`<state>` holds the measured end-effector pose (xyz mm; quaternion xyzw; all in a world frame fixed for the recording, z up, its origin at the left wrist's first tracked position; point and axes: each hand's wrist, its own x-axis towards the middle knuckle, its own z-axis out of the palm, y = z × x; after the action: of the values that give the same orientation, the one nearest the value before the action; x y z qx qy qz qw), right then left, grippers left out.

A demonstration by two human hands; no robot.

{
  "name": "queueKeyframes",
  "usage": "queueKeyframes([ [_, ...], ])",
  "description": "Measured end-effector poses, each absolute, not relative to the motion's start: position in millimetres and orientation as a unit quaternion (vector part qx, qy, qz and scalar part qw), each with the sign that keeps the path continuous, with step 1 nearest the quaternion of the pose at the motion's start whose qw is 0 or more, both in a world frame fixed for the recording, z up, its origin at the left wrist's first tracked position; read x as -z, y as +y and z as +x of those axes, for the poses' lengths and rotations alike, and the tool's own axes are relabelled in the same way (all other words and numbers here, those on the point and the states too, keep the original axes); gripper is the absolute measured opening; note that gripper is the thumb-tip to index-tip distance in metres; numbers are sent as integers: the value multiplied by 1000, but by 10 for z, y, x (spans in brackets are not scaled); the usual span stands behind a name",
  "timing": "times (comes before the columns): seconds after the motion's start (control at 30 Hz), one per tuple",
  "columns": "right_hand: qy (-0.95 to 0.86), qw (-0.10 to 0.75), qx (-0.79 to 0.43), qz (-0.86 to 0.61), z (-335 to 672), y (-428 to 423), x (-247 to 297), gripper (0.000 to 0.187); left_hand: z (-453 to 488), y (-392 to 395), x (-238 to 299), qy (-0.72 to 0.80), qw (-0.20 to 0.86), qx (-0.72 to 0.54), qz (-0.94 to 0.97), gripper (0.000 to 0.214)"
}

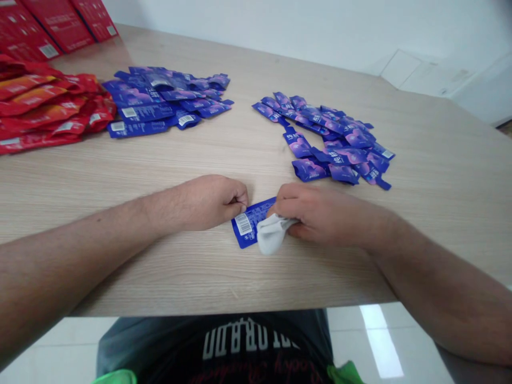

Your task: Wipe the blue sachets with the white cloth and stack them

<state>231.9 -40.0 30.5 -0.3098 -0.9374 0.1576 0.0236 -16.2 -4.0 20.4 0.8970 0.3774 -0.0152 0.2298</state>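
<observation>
A blue sachet point(242, 228) with a white barcode lies on the table in front of me, its right part hidden. My left hand point(218, 201) is closed, with thumb and forefinger pinching the sachet's upper left edge. My right hand point(308, 210) grips a folded white cloth point(271, 234), which hangs over the sachet's right part. The fingers of that hand are curled over the sachet's far right end. Whether the cloth presses on the sachet or hangs just above it, I cannot tell.
Purple-blue sachets lie in a right heap point(340, 138) and a back-left heap point(160, 98). Red pouches point(52, 106) are piled at the far left, with red boxes point(60, 26) behind them. The wooden table point(168, 282) meets a white wall point(280, 26) at the back.
</observation>
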Motion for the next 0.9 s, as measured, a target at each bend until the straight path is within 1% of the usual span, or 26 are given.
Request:
queueKeyframes([
  [0.07,-927,21,-141,-347,2360,-366,-309,16,-157,-45,-211,382,227,19,896,20],
  [0.13,-921,54,-102,-372,2358,-355,-294,19,-152,-48,-218,384,223,19,896,20],
  [0.2,-928,79,-88,-353,2317,-386,-280,21,-148,-49,-220,381,224,16,897,20],
  [0.3,-946,44,-131,-292,2284,-445,-294,17,-151,-48,-213,379,225,17,897,20],
  [0.37,-941,15,-141,-308,2308,-439,-308,13,-156,-47,-204,381,222,16,897,20],
  [0.47,-922,42,-95,-374,2328,-399,-299,16,-161,-45,-191,380,219,10,899,20],
  [0.53,-925,71,-83,-364,2301,-406,-288,21,-163,-43,-190,376,222,9,899,20],
  [0.57,-931,72,-92,-345,2286,-422,-288,22,-163,-43,-191,375,224,9,899,20],
  [0.67,-942,31,-142,-303,2288,-456,-309,17,-161,-46,-202,377,228,11,898,20],
  [0.73,-933,14,-143,-329,2324,-439,-313,14,-160,-49,-206,378,227,9,898,19],
  [0.83,-919,59,-85,-381,2325,-412,-281,19,-163,-47,-197,376,223,7,899,21],
  [0.9,-926,87,-73,-360,2278,-437,-266,21,-169,-41,-185,376,222,6,899,21],
])
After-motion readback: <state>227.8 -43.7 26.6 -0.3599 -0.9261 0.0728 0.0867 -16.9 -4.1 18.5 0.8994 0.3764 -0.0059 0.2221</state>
